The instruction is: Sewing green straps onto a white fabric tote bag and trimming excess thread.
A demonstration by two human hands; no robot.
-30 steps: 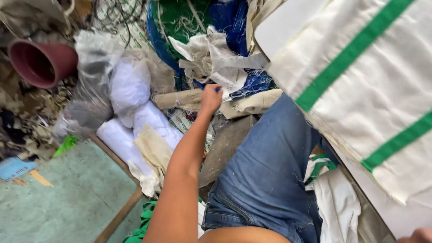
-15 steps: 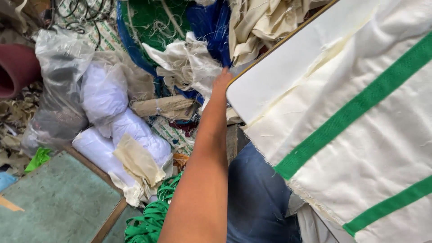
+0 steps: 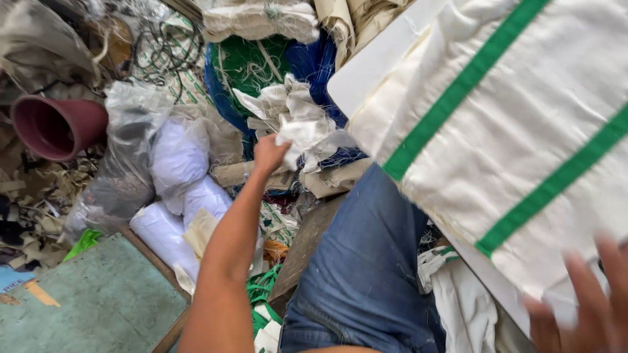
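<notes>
White rag (image 3: 297, 127) pinched in left hand (image 3: 269, 153) fingers atop pile; striped sack (image 3: 517, 137) propped by spread right hand (image 3: 589, 307). Could snag netting (image 3: 245, 68), tipping sack.

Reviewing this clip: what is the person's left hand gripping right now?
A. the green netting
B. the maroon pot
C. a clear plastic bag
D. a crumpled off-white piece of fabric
D: the left hand is closed on the crumpled off-white fabric on the pile.
</notes>
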